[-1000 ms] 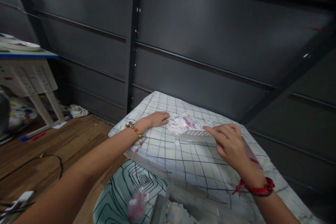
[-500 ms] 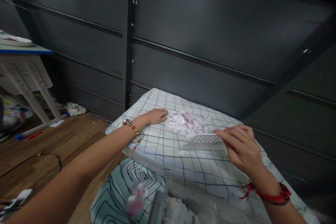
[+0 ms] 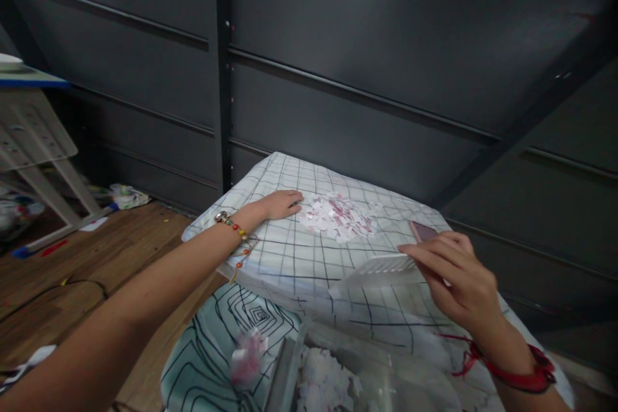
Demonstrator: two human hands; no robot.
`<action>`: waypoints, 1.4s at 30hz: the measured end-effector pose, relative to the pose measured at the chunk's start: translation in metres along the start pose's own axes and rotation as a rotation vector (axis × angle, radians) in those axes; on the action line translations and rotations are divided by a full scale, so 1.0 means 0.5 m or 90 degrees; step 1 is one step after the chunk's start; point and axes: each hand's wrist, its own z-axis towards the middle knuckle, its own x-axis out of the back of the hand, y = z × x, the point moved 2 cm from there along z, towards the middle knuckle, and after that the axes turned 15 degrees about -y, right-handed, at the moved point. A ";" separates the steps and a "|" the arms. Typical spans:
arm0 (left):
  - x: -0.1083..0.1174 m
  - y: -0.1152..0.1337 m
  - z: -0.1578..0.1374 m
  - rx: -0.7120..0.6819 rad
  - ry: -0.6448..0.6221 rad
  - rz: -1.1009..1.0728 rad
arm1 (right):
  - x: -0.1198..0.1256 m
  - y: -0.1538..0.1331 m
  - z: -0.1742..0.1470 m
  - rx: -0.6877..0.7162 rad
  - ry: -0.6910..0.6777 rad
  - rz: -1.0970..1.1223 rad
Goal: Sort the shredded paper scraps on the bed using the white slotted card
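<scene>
My left hand (image 3: 282, 204) lies flat on a white checked cloth (image 3: 270, 244), fingers stretched toward a heap of small white and pink paper pieces (image 3: 338, 215). The fingertips are at the heap's left edge; I cannot tell if they touch it. My right hand (image 3: 456, 277) pinches the end of a white slotted plastic plate (image 3: 381, 267), tilted low over the cloth on the near side of the heap. Just beyond the right fingers lies a flat pinkish rectangle with a dark face (image 3: 422, 232), partly hidden by the hand.
Close in front stands a clear plastic container (image 3: 302, 341) with paper pieces (image 3: 323, 380) inside. Left of it, a small pink-and-white packet (image 3: 248, 357) rests on teal patterned fabric (image 3: 203, 360). A dark panelled wall (image 3: 357, 26) rises behind; a desk (image 3: 33, 129) stands left.
My right hand has drawn the slotted plate slightly back from the heap, uncovering the flat pinkish rectangle. My left hand stays beside the heap. The whole view has shifted a little.
</scene>
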 end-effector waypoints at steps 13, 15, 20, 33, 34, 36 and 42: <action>0.002 0.000 0.000 0.004 -0.010 0.001 | 0.045 -0.019 -0.026 -0.061 0.010 -0.070; 0.001 0.000 0.001 0.005 -0.008 -0.002 | 0.016 0.004 -0.015 -0.103 0.021 -0.127; 0.001 -0.001 -0.002 0.000 0.016 -0.009 | -0.064 0.064 0.006 -0.157 -0.016 -0.164; 0.009 0.013 -0.014 0.038 -0.013 0.006 | -0.085 0.081 0.058 -0.114 -0.004 -0.164; 0.009 0.014 -0.014 0.041 -0.014 0.005 | -0.085 0.079 0.058 -0.106 -0.013 -0.162; 0.009 0.015 -0.013 0.039 -0.017 0.006 | -0.081 0.074 0.054 -0.094 -0.013 -0.150; 0.008 0.012 -0.012 0.026 -0.012 0.013 | -0.063 0.059 0.046 -0.106 0.024 -0.157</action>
